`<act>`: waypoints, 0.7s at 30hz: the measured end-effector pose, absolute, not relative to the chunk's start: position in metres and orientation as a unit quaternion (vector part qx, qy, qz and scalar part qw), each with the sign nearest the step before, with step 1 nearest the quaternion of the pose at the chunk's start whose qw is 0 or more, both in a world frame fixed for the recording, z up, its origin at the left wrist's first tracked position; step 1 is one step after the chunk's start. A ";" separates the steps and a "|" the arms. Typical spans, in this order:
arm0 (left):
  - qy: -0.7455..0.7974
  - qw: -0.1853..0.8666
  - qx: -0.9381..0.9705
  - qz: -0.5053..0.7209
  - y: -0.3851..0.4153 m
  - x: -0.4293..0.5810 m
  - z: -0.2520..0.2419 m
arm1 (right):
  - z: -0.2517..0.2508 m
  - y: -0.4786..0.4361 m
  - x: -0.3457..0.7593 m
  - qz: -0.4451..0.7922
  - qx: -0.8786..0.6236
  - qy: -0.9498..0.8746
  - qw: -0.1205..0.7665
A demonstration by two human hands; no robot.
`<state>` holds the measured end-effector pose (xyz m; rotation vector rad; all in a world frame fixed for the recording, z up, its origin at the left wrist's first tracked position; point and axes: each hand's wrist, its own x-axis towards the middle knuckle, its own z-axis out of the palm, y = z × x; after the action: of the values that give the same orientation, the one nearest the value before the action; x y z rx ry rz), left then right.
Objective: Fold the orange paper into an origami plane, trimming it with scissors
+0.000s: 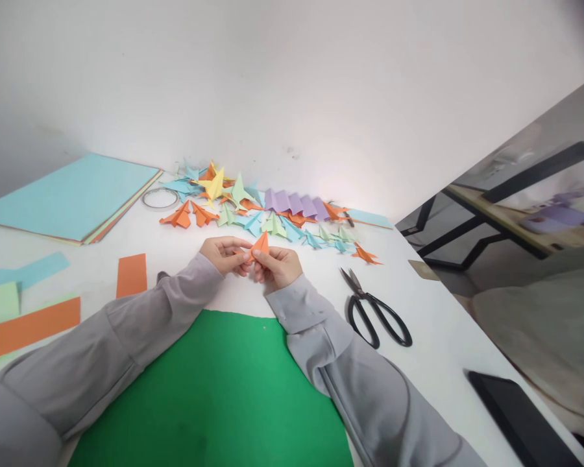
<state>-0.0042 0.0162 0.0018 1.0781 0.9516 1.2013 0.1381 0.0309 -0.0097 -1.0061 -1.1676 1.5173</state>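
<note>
A small folded orange paper piece (260, 246) is pinched between both hands above the white table (438, 324). My left hand (225, 254) grips its left side with closed fingers. My right hand (278, 266) holds its right side, thumb and fingers pressed on the fold. Both arms wear grey sleeves and rest over a green sheet (224, 395) lying near the table's front edge.
A pile of folded paper shapes (253, 204) in orange, blue, green, yellow and purple lies behind the hands. Black scissors (376, 311) lie to the right, a tape roll (159, 198) and a stack of coloured sheets (73, 198) to the left. Paper strips (29, 327) lie far left; a dark phone (520, 421) lies at the lower right.
</note>
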 end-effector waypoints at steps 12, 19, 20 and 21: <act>0.407 0.599 0.468 0.506 0.018 -0.008 0.001 | -0.009 0.032 0.137 0.622 -0.410 -0.483 0.460; 0.450 0.566 0.463 0.512 0.015 -0.005 0.006 | -0.012 0.032 0.136 0.629 -0.398 -0.475 0.469; 0.452 0.565 0.461 0.514 0.016 -0.006 0.005 | -0.012 0.032 0.135 0.627 -0.400 -0.471 0.474; 0.450 0.569 0.457 0.514 0.016 -0.006 0.005 | -0.013 0.032 0.135 0.624 -0.403 -0.468 0.479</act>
<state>-0.0059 0.0160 0.0051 1.0742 1.0559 1.2080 0.1350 0.0321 -0.0126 -0.9840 -1.1421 1.5237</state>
